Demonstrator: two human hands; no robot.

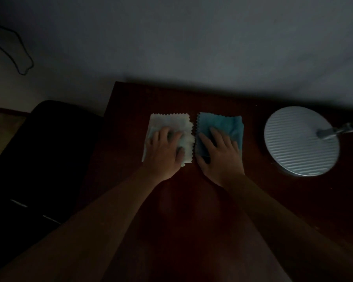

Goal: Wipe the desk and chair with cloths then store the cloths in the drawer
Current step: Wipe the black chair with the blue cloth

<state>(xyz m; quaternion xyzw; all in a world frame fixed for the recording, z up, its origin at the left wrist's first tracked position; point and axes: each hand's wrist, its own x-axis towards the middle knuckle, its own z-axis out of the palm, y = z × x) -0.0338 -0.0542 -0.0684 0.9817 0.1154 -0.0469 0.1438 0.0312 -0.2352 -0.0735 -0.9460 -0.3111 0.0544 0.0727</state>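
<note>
Two small cloths with zigzag edges lie side by side on the dark brown desk (192, 200), near its far edge. My left hand (163, 153) presses flat on the white cloth (171, 122), fingers slightly curled into it. My right hand (218, 153) lies flat on the blue cloth (222, 123), fingers spread. Both cloths look folded and a little rumpled. The black chair (45, 151) stands to the left of the desk. No drawer is visible. The scene is dim.
A round ribbed silver lamp head (300, 141) on a metal arm sits over the desk's right side, close to the blue cloth. A pale wall rises behind the desk, and a dark cable (14, 49) hangs on it at upper left.
</note>
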